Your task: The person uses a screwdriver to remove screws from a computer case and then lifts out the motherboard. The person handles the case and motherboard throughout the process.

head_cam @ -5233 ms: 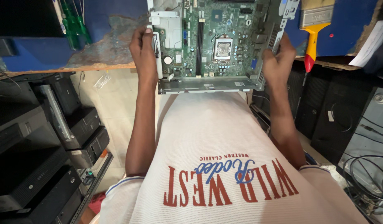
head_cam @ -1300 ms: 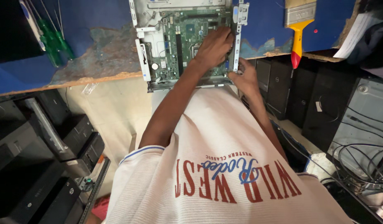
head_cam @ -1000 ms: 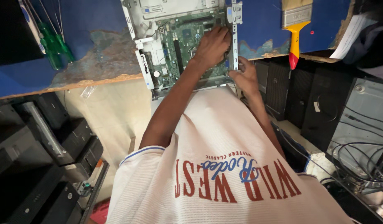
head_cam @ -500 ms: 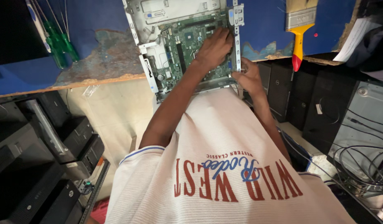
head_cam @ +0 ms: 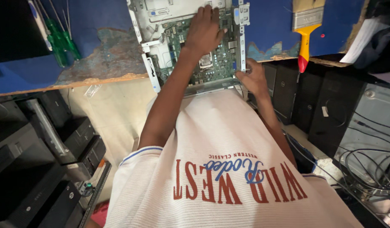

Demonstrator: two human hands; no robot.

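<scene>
A green motherboard [head_cam: 220,59] lies in a grey metal computer chassis [head_cam: 161,12] on the blue workbench [head_cam: 97,55], right in front of me. My left hand [head_cam: 205,29] reaches across and lies flat on the board's upper middle, with its fingertips touching the chassis metal. It holds nothing that I can see. My right hand [head_cam: 252,78] grips the chassis at its lower right corner, by the white side rail [head_cam: 242,38]. The board's processor socket [head_cam: 205,62] shows just below my left wrist.
A yellow-handled paintbrush [head_cam: 305,29] lies on the bench to the right. Green screwdrivers [head_cam: 59,38] lie at the left. Black computer cases [head_cam: 72,135] are stacked low on the left, black towers [head_cam: 326,109] and loose cables [head_cam: 372,169] on the right.
Five seconds ago each hand held one side of the board. Since then my left hand has moved onto the board's top. Over the last second the chassis has shifted slightly up and right.
</scene>
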